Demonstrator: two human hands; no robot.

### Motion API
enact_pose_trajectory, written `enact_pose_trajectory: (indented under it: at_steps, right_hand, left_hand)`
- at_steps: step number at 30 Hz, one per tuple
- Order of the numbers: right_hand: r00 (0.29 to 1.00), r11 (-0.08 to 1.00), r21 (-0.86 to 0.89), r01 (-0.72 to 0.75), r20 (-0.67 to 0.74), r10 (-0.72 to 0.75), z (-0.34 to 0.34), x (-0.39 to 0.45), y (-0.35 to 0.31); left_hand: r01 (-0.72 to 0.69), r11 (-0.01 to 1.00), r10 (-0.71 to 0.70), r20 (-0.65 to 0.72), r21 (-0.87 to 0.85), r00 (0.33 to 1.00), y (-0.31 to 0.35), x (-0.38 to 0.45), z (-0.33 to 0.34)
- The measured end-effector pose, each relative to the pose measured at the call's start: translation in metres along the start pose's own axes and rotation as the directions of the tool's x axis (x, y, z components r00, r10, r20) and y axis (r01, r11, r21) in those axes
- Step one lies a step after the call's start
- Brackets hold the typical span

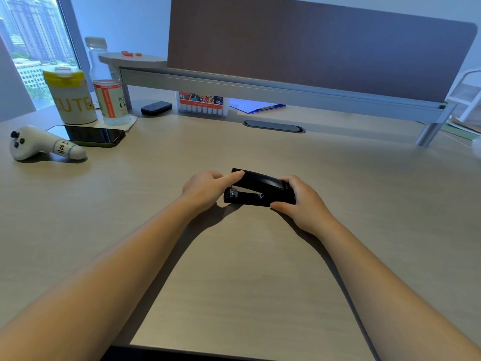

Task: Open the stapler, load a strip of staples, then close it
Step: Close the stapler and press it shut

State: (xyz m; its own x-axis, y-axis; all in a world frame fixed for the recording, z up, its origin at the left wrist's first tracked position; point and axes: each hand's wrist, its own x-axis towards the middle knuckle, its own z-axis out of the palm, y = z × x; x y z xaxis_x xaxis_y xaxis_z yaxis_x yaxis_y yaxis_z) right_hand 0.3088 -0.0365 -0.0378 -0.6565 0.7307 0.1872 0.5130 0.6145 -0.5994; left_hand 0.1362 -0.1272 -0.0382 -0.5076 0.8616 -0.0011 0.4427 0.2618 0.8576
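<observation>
A black stapler (257,187) lies on the wooden desk (234,269) in the middle of the head view, its metal nose pointing left. The top arm sits down over the base with a narrow gap at the nose end. My right hand (299,201) grips the stapler's rear end, thumb on the near side. My left hand (205,188) is at the nose end, its index finger resting on the front of the top arm. No staple strip is visible.
At the far left are a white controller (39,144), a dark phone (91,135), a yellow-lidded cup (70,96) and a water bottle (109,92). A marker box (203,102), a black case (156,108) and a blue clipboard (257,106) sit under the shelf rail.
</observation>
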Motion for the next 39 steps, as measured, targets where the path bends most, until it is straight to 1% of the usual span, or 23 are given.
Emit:
enact_pose_trajectory:
  at_steps: [7, 10, 12, 13, 15, 17, 18, 23, 30, 39]
  right_hand:
    - [1.000, 1.000, 0.007, -0.008, -0.001, 0.008, 0.001, -0.001, 0.000]
    - [0.997, 0.996, 0.048, -0.069, -0.021, 0.070, 0.001, -0.002, 0.001]
    - [0.991, 0.989, 0.079, -0.122, -0.043, 0.126, -0.002, -0.003, 0.004]
    - [0.988, 0.987, 0.074, -0.141, -0.049, 0.145, -0.003, -0.004, 0.006]
    - [0.987, 0.988, 0.008, -0.156, -0.046, 0.156, -0.005, -0.006, 0.009]
    - [0.988, 0.987, -0.048, -0.152, -0.040, 0.151, -0.006, -0.006, 0.009]
    - [0.988, 0.987, -0.061, -0.149, -0.043, 0.146, -0.006, -0.006, 0.009]
    - [0.987, 0.982, -0.116, -0.149, -0.070, 0.142, -0.003, 0.008, 0.013]
    - [0.980, 0.972, -0.147, -0.186, -0.097, 0.173, 0.000, 0.067, 0.028]
    - [0.962, 0.960, -0.177, -0.218, -0.205, 0.180, 0.012, 0.160, 0.053]
  left_hand:
    - [-0.032, 0.999, 0.031, 0.038, 0.039, 0.999, -0.001, 0.002, -0.001]
    - [-0.046, 0.998, 0.043, 0.054, 0.043, 0.998, -0.001, 0.004, -0.003]
    - [-0.042, 0.997, 0.036, 0.097, 0.058, 0.995, 0.000, 0.004, -0.006]
    - [-0.049, 0.994, 0.037, 0.123, 0.095, 0.992, -0.001, 0.003, -0.007]
    - [-0.096, 0.971, 0.063, 0.151, 0.221, 0.987, -0.005, 0.003, -0.007]
    - [-0.146, 0.931, 0.116, 0.109, 0.333, 0.987, -0.006, 0.002, -0.005]
    - [-0.162, 0.919, 0.140, 0.086, 0.360, 0.986, -0.005, 0.002, -0.004]
    - [-0.197, 0.883, 0.191, 0.059, 0.425, 0.980, -0.009, 0.020, -0.005]
    - [-0.176, 0.864, 0.182, 0.033, 0.473, 0.983, -0.009, 0.080, -0.001]
    - [-0.092, 0.837, 0.142, -0.053, 0.539, 0.988, -0.003, 0.169, 0.013]
